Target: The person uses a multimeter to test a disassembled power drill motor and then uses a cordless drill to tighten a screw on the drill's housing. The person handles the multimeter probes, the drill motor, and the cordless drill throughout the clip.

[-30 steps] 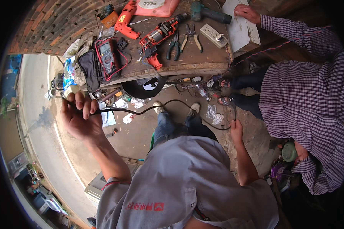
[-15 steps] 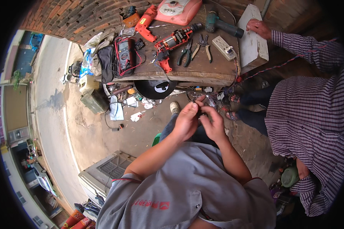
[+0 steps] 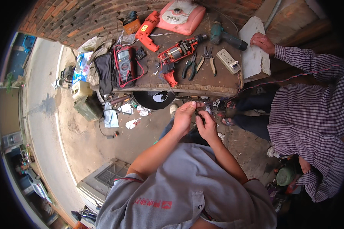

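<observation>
In front of my chest, my left hand (image 3: 184, 117) is closed in a pinch, thumb against the fingers. My right hand (image 3: 207, 126) is curled close beside it, its fingertips near the left ones. A small dark thing (image 3: 197, 111) shows between the hands, too small to name. Beyond them, on the wooden bench (image 3: 149, 78), lies an opened orange power drill (image 3: 179, 50) with its motor exposed. Dark-handled pliers (image 3: 189, 65) and wire strippers (image 3: 207, 61) lie to its right. A multimeter (image 3: 125, 63) with red leads rests at the bench's left.
A whole orange drill (image 3: 147, 31), a green drill (image 3: 223, 36) and a power strip (image 3: 228, 61) lie on the bench. At the right stands a person in a checked shirt (image 3: 305, 129), one hand on a white board (image 3: 252, 49). Below the bench is a black round pan (image 3: 151, 100).
The bench and its tools sit slightly lower in view. My right hand's fingers have curled in more, and the small dark thing now shows between my hands.
</observation>
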A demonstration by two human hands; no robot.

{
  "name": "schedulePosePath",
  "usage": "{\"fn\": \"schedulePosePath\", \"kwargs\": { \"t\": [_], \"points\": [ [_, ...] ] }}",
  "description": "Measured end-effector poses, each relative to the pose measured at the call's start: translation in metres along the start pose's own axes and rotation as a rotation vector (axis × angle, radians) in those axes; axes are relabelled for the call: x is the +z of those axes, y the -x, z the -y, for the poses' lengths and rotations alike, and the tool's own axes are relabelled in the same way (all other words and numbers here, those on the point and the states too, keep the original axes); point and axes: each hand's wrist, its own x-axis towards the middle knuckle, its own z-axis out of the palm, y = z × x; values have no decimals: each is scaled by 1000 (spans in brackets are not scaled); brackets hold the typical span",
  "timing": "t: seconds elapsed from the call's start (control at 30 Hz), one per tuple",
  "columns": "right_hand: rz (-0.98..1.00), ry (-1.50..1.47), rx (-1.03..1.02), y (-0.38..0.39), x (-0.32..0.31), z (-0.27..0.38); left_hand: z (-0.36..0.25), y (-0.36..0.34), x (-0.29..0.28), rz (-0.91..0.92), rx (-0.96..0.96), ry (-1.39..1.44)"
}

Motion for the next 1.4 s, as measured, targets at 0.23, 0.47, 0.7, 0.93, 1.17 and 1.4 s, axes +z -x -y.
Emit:
{"fn": "schedulePosePath", "kwargs": {
  "t": [0.23, 0.47, 0.7, 0.93, 1.17, 1.4],
  "points": [
    [-5, 216, 39, 0, 29, -13, -77, -48, -18, -50, 16, 200],
    [-69, 234, 123, -5, 42, -4, -111, -60, -34, 125, 20, 35],
    [55, 195, 234, 0, 49, -20, -60, -40, -61, 429, -60, -479],
    [260, 228, 233, -11, 28, -12, -50, -29, -73, 486, -66, -754],
    [-162, 226, 347, -94, 17, -51, -56, -42, -80, 378, -105, -596],
    [-149, 963, 533, -226, 39, -38, -77, -33, -56, 355, -127, -393]
  ]
}}
